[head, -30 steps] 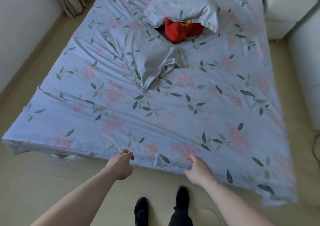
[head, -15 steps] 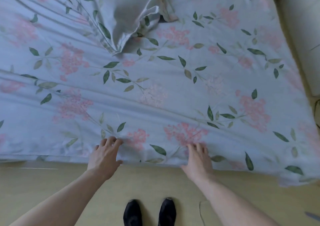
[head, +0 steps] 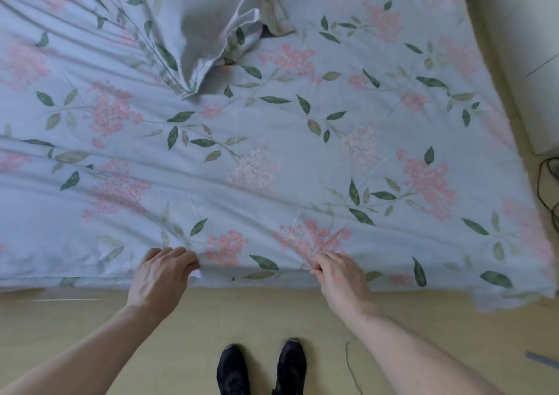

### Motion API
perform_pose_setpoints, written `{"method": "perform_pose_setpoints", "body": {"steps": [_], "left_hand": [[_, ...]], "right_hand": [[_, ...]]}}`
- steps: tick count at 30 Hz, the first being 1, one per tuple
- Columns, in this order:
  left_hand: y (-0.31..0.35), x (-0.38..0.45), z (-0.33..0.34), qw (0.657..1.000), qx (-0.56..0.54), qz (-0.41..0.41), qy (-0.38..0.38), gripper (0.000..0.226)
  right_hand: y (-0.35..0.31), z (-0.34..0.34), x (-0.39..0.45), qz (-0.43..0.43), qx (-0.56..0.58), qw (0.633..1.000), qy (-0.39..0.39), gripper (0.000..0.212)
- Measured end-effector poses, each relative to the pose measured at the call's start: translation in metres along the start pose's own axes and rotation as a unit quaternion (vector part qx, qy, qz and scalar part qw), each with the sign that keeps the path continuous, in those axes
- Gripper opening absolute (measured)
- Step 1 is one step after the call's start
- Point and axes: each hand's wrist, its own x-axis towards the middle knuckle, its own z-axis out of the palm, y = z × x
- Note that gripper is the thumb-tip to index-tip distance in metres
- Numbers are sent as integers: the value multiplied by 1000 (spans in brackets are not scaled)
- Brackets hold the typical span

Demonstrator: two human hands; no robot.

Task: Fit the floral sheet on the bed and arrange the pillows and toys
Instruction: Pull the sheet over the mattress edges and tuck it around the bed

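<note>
Head view shows me the floral sheet [head: 302,152] spread over the bed, its near edge at the foot. My left hand [head: 160,276] and right hand [head: 341,279] each pinch that edge, fingers [head: 317,269] clenched on cloth, likely to pull it taut.

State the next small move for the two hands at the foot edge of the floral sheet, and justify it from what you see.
Probably pull the floral sheet toward the feet and down over the edge. Both the left hand and right hand pinch its near edge, and wrinkles run across it.
</note>
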Motion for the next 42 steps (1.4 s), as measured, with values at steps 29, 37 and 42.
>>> {"method": "perform_pose_setpoints", "body": {"steps": [29,37,42], "left_hand": [[-140,-94,-43,928,-11,-308,-208,49],[-243,-85,-31,952,4,-246,-183,58],[-289,-72,-13,982,24,-143,-117,37]], "right_hand": [[-169,17,8,-24,20,983,-181,24],[-312,77,34,-17,65,982,-176,46],[-358,109,51,39,-4,992,-123,54]]}}
